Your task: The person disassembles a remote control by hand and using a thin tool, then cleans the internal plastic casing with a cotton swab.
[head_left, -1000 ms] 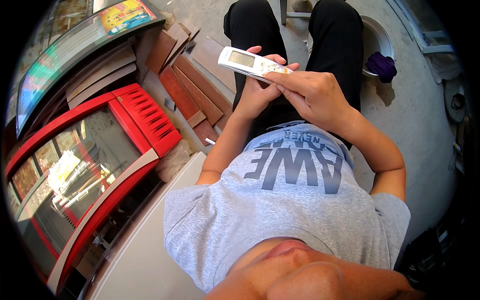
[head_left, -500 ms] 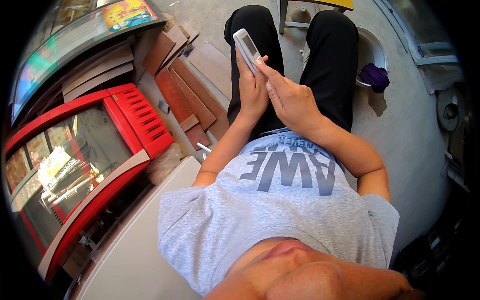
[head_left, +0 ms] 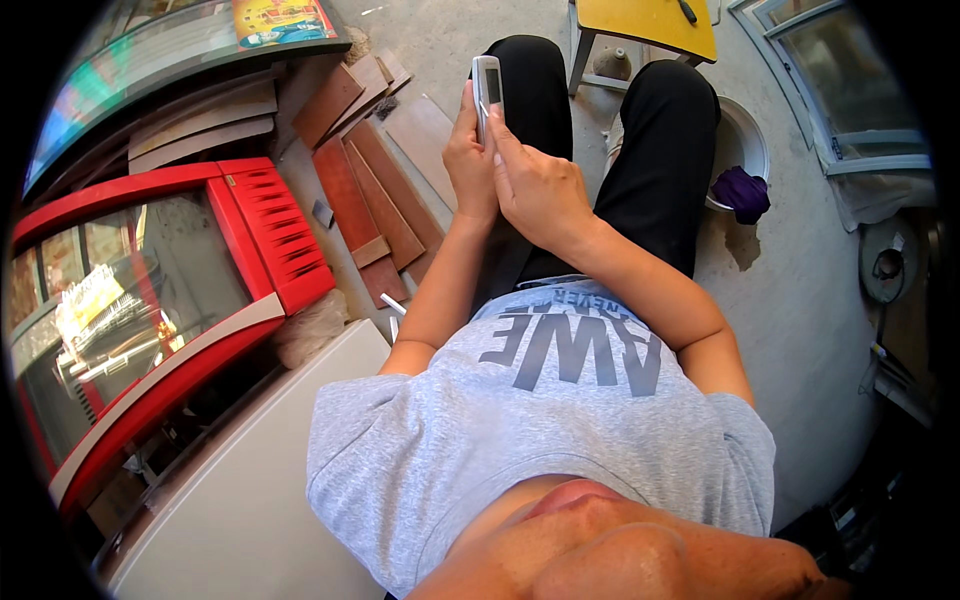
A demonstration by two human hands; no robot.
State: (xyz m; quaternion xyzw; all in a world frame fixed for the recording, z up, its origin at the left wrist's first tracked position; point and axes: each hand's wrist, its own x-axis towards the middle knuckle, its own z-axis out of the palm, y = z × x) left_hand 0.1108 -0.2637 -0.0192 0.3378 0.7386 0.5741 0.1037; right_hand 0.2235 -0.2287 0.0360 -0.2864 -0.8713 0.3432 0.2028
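Observation:
A slim white remote control (head_left: 487, 85) with a small dark screen near its top stands tilted up over my left thigh. My left hand (head_left: 468, 170) is closed around its lower part from the left and below. Against it lies my right hand (head_left: 545, 192), with a fingertip on the remote's face below the screen. Its other fingers are curled and partly hidden behind the palm. Both forearms rest close to my grey shirt, over the lap of my black trousers (head_left: 655, 170).
A yellow stool (head_left: 635, 22) stands past my knees. Beside my right leg is a pale basin (head_left: 755, 130) with a purple cloth (head_left: 742, 194) over its rim. Wooden boards (head_left: 385, 195), a red glass-fronted cabinet (head_left: 280, 230) and a white panel (head_left: 250, 490) lie to the left.
The remote and both hands have shifted slightly left, and the remote now stands more upright. The view has tipped, so more of the yellow stool shows. The grip stays much the same.

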